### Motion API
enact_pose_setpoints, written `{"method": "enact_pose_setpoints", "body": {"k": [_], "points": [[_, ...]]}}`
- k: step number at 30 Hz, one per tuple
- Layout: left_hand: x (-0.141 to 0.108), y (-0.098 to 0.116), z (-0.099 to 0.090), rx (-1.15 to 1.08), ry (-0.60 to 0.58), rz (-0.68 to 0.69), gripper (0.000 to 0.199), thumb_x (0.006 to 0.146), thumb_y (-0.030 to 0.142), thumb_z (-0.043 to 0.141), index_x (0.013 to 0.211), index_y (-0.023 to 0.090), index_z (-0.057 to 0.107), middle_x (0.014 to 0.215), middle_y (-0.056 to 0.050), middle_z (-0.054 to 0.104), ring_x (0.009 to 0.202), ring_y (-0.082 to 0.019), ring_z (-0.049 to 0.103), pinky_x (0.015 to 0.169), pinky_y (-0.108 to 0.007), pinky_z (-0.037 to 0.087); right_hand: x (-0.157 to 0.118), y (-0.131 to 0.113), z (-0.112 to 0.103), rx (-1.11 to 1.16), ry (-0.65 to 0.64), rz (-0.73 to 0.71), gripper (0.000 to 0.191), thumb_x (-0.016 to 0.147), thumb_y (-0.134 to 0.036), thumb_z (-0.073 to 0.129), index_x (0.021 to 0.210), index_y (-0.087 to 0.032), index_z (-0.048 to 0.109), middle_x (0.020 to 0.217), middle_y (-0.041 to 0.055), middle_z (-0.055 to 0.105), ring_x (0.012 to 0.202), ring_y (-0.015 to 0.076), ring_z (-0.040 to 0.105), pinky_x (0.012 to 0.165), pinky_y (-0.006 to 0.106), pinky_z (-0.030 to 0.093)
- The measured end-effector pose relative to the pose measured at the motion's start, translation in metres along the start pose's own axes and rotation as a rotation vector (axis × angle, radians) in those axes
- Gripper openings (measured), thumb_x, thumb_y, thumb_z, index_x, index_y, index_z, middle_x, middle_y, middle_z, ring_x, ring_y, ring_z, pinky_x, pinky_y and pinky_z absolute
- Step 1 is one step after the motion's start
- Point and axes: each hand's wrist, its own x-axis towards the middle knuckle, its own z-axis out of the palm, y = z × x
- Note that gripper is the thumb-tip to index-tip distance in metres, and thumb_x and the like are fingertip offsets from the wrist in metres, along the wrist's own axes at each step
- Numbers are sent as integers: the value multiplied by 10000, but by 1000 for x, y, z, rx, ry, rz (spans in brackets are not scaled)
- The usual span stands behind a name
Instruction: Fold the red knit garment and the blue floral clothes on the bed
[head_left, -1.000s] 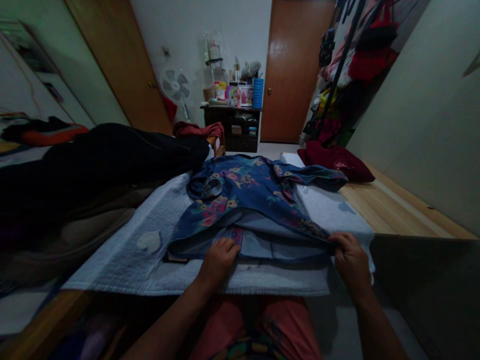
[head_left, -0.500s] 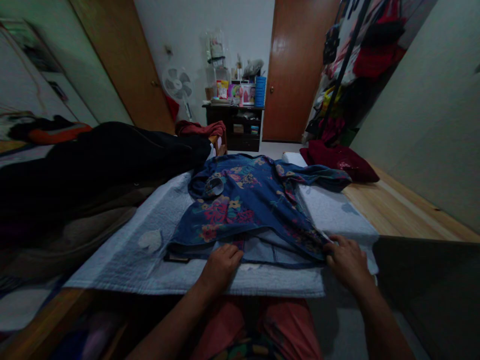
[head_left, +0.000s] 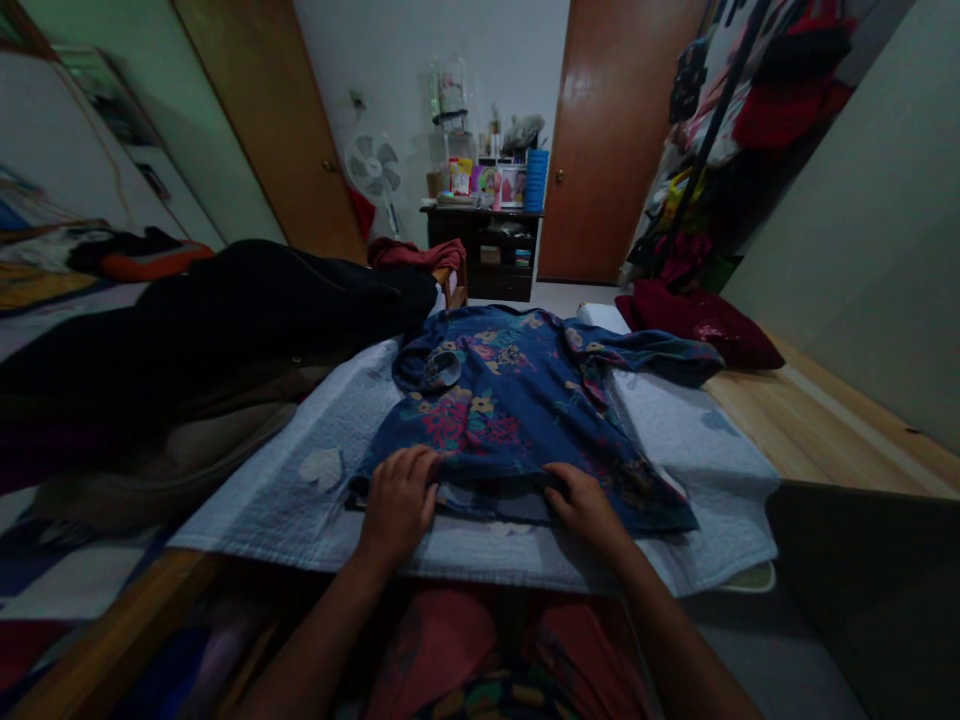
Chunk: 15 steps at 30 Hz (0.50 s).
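The right hand (head_left: pixel 589 505) has shifted inward along the hem (head_left: pixel 491 470) of the floral garment (head_left: pixel 532 400). It and the left hand (head_left: pixel 396 500), fingers curled, grip the fabric, providing two-point control.

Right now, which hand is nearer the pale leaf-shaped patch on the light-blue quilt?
Left. Your left hand is right of the patch, on the blue floral shirt; your right hand is farther right, at its hem.

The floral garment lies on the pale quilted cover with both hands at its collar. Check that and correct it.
Not the collar: the head view shows the left hand and right hand at the near hem. The floral garment does lie on the pale quilted cover.
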Motion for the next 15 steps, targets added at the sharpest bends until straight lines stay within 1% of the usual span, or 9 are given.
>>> {"method": "enact_pose_setpoints", "body": {"k": [2, 4, 6, 8, 10, 11, 12, 13, 15], "points": [[1, -17, -8, 155, -6, -104, 472, 821, 194, 581, 1288, 179, 509, 1334, -151, 521, 1228, -335, 468, 1018, -484, 388, 0, -2, -1, 50, -63, -32, 200, 858, -213, 509, 955, -178, 680, 924, 63, 664, 897, 193, 618, 836, 324, 471], [2, -31, -15, 262, -69, -195, 503, 825, 212, 569, 1318, 163, 482, 1333, -161, 519, 1186, -339, 505, 972, -469, 424, -1, -4, -3, 87, -88, -58, 176, 851, -217, 515, 870, -184, 687, 862, 47, 637, 857, 182, 602, 797, 305, 459], [2, -42, -19, 313, -158, -273, 500, 849, 228, 529, 1336, 143, 459, 1257, -163, 574, 1090, -321, 572, 902, -440, 463, -2, -5, -4, 132, -79, -59, 179, 843, -215, 517, 876, -188, 691, 872, 46, 630, 870, 181, 592, 797, 302, 450], [3, -49, -21, 321, -234, -348, 468, 871, 237, 487, 1325, 123, 465, 1112, -154, 644, 979, -308, 623, 842, -426, 483, -3, -3, -4, 182, -73, -46, 186, 842, -222, 519, 894, -192, 695, 873, 46, 632, 869, 180, 590, 795, 299, 446], [5, -55, -21, 272, -253, -416, 419, 884, 236, 457, 1284, 119, 501, 1016, -146, 672, 931, -304, 643, 822, -422, 489, -4, 1, -2, 220, -66, -33, 191, 846, -237, 523, 905, -193, 699, 860, 45, 631, 854, 179, 591, 784, 296, 444], [6, -56, -21, 216, -230, -449, 391, 886, 235, 450, 1255, 128, 523, 1011, -144, 674, 935, -299, 645, 826, -417, 490, -4, 3, -1, 233, -62, -30, 191, 847, -245, 526, 908, -194, 700, 855, 44, 630, 846, 179, 591, 778, 295, 442], [8, -58, -20, 135, -181, -483, 369, 887, 240, 450, 1230, 140, 538, 1028, -139, 671, 952, -291, 644, 835, -407, 491, -4, 4, -1, 241, -60, -31, 190, 848, -251, 529, 906, -195, 701, 851, 44, 629, 842, 180, 591, 775, 296, 440], [9, -58, -20, 31, -111, -518, 354, 886, 255, 459, 1214, 155, 546, 1050, -131, 666, 973, -280, 639, 847, -394, 492, -4, 4, 0, 244, -60, -34, 188, 848, -253, 530, 898, -196, 702, 850, 44, 628, 842, 182, 590, 774, 298, 437], [11, -59, -21, -216, 70, -595, 351, 876, 314, 499, 1199, 184, 550, 1057, -102, 657, 987, -255, 632, 859, -371, 495, -5, 4, -1, 239, -69, -44, 182, 849, -249, 528, 876, -197, 701, 851, 45, 626, 847, 184, 587, 780, 303, 432]]}}
